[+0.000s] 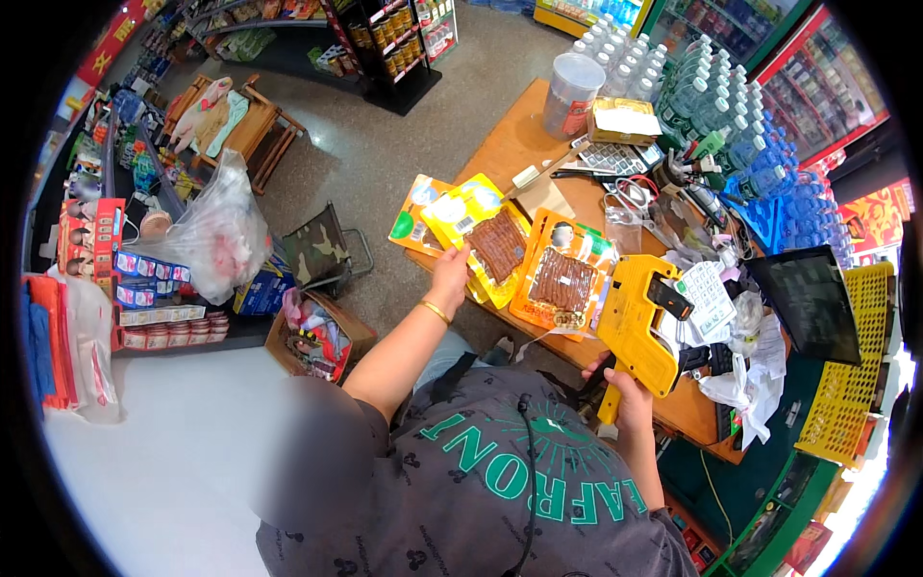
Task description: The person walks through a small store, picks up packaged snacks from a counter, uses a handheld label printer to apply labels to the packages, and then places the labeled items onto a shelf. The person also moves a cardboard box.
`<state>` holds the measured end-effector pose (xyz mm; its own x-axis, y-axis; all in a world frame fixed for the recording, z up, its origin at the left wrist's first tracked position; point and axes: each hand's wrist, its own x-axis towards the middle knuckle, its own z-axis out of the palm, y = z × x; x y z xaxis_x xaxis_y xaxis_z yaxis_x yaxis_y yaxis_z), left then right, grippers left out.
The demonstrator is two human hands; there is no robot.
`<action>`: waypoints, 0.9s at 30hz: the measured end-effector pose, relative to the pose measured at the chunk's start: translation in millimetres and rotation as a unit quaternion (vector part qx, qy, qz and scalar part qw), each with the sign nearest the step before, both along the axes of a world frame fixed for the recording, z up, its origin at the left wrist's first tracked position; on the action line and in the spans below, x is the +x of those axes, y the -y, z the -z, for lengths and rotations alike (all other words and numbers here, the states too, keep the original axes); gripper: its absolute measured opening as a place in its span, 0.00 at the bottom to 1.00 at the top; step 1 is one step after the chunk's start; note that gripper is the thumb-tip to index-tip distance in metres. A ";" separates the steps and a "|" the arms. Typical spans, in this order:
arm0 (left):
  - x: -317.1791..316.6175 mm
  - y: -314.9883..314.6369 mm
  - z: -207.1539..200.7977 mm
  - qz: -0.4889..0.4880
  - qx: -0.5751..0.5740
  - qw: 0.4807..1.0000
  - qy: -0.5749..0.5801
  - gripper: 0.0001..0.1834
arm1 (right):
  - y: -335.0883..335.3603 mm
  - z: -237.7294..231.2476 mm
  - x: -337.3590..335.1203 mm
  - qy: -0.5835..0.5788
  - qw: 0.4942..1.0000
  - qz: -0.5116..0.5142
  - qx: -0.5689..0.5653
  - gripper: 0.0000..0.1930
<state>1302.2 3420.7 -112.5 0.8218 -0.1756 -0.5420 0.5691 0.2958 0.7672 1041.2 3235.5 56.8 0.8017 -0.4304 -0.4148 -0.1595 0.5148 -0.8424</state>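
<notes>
My left hand (pixel 449 282) is closed on the near edge of a yellow snack packet (pixel 460 213) with a clear window showing brown strips. An orange and green packet (pixel 406 219) sticks out behind it to the left. To its right, an orange packet (pixel 536 306) with a similar window lies on the wooden table. My right hand (pixel 630 399) is wrapped round the handle of a large yellow handheld device (pixel 630 313) with a black part on its face. The device is raised over the table's near side, close to the orange packet. Its exact kind is unclear.
Water bottles (pixel 707 106) crowd the table's far right, near a plastic tub (pixel 574 91), tissue box (pixel 623 123), calculator (pixel 615 159) and scissors (pixel 630 195). A dark monitor (pixel 808 303) and papers (pixel 707 303) are at right. A camouflage folding stool (pixel 317 245) and cardboard box (pixel 356 332) stand left.
</notes>
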 end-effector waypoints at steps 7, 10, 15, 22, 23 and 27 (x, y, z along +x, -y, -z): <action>16.3 -46.0 -83.4 -0.023 0.139 0.941 0.309 0.11 | 6.2 6.1 -9.5 0.028 0.996 -0.075 -0.030 0.18; 18.7 -61.1 -133.8 -0.112 0.077 0.921 0.364 0.12 | 1.9 13.1 -15.4 0.015 0.985 -0.106 -0.133 0.15; 42.4 -74.9 -125.7 0.018 -0.515 0.841 0.164 0.09 | -4.0 9.1 -8.7 -0.002 0.899 -0.201 -0.389 0.13; 34.4 -1.1 -136.3 0.284 -0.684 0.668 0.069 0.13 | -15.8 -10.5 24.6 0.065 0.827 -0.338 -0.445 0.22; 30.8 8.3 -145.2 0.298 -0.687 0.658 0.072 0.14 | -19.6 -17.7 28.4 0.089 0.786 -0.357 -0.496 0.22; 29.8 34.1 -143.0 0.353 -0.669 0.648 0.087 0.15 | -43.8 -43.6 51.5 0.144 0.799 -0.363 -0.457 0.17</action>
<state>1332.1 3386.6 30.6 0.3096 -0.7580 0.5741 0.8644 0.4759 0.1621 1092.8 3279.3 100.5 0.9832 0.1745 0.0528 0.1314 -0.4777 -0.8686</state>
